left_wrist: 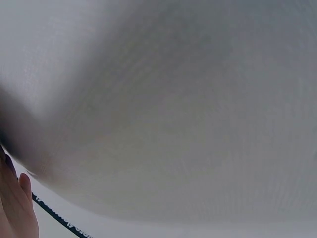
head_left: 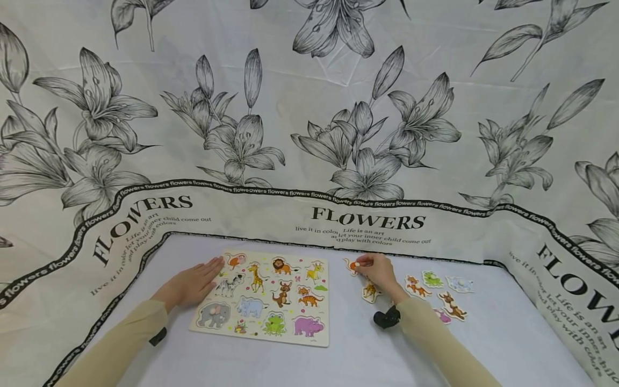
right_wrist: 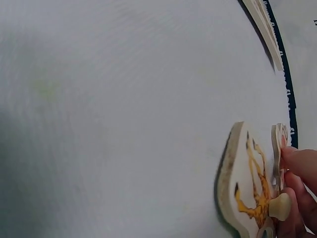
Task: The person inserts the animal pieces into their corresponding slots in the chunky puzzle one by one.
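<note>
Orange piece point(head_left: 352, 267) partly covered by right hand point(head_left: 379, 270), giraffe piece point(head_left: 370, 294) partly hidden

1 puzzle bd point(head_left: 263, 258) w/ 11 animal pics point(head_left: 281, 266), 7 loose pcs point(head_left: 453, 307), 2 grips point(head_left: 191, 285) point(head_left: 379, 271), 2 blk wrist straps point(head_left: 387, 317)

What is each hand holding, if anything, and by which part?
The right hand pinches an orange long-tailed animal puzzle piece by its right side in the head view; the exact contact is unclear. The left hand holds nothing.

Long beige sleeves point(head_left: 437, 336) (with black wrist gear point(head_left: 387, 317))
</note>
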### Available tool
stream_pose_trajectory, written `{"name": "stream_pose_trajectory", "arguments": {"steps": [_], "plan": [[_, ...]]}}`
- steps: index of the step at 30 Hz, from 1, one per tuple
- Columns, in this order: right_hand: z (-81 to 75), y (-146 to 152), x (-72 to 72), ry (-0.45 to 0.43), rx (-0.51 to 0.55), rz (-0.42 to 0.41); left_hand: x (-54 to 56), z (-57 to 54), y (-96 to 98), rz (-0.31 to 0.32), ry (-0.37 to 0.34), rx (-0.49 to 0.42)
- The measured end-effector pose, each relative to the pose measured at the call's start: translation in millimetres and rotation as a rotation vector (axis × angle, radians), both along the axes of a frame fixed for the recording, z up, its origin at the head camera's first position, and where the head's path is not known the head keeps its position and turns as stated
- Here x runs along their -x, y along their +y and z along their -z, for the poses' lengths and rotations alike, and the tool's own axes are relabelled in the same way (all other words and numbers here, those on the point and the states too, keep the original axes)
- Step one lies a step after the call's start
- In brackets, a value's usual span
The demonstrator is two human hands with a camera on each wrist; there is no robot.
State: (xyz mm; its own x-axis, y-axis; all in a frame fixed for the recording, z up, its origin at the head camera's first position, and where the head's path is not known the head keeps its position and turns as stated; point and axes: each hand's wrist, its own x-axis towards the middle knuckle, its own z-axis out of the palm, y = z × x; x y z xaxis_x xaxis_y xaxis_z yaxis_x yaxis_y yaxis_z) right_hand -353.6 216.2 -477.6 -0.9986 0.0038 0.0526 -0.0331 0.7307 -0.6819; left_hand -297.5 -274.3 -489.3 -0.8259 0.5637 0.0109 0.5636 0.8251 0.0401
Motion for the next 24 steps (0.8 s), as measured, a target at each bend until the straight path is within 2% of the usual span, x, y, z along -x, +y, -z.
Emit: {"name": "stream_pose_trajectory", "arguments": {"steps": [9,18,24], "plan": [[-1.3,-3.5,0.3,0.026,-0.011,-0.014,-5.9,-11.5,5.2,-0.015,-0.029,0.008],[-3.5,-3.4,0.1,0.029,-0.032,-0.022,-5.3,-10.3,5.6,0.007,-0.012,0.004],[-7.8,-6.3,-1.9,0.018,-0.020,-0.018,-4.7,-9.1,4.8,-0.009,-0.033,0.014]]}}
